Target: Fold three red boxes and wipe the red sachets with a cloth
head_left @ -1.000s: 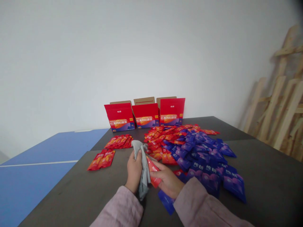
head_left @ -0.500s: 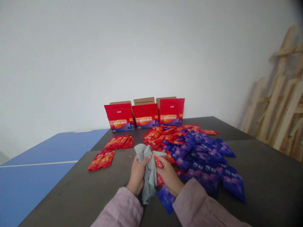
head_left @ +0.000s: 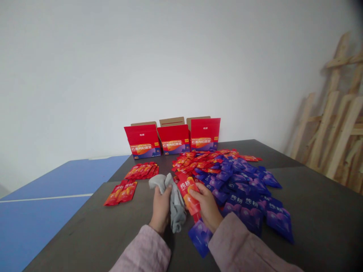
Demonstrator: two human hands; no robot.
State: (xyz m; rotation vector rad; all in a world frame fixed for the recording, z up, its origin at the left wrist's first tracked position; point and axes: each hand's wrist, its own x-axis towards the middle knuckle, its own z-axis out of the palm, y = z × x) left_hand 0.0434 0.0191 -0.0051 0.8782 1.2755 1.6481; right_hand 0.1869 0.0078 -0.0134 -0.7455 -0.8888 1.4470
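A crumpled grey cloth [head_left: 176,206] is gripped in my left hand [head_left: 161,207], its lower end hanging toward me. My right hand [head_left: 207,204] pinches a red sachet [head_left: 188,192] with white lettering by its right side, front face up, just right of the cloth. Below that hand lies a purple sachet [head_left: 200,238]. Beyond it is a heap of red sachets [head_left: 195,162], and to the right spreads a heap of purple sachets [head_left: 241,185]. On the left, a pair of red sachets [head_left: 121,192] lies in front of an overlapping row of red sachets [head_left: 141,171].
Three open red cartons, a left one [head_left: 144,141], a middle one [head_left: 174,139] and a right one [head_left: 205,135], stand along the back of the dark table [head_left: 93,226]. A blue table [head_left: 56,185] adjoins on the left. Wooden frames [head_left: 334,124] lean at the far right.
My hands have drawn apart. The cloth has shifted left with my left hand, and the red sachet now shows its full front in my right hand.
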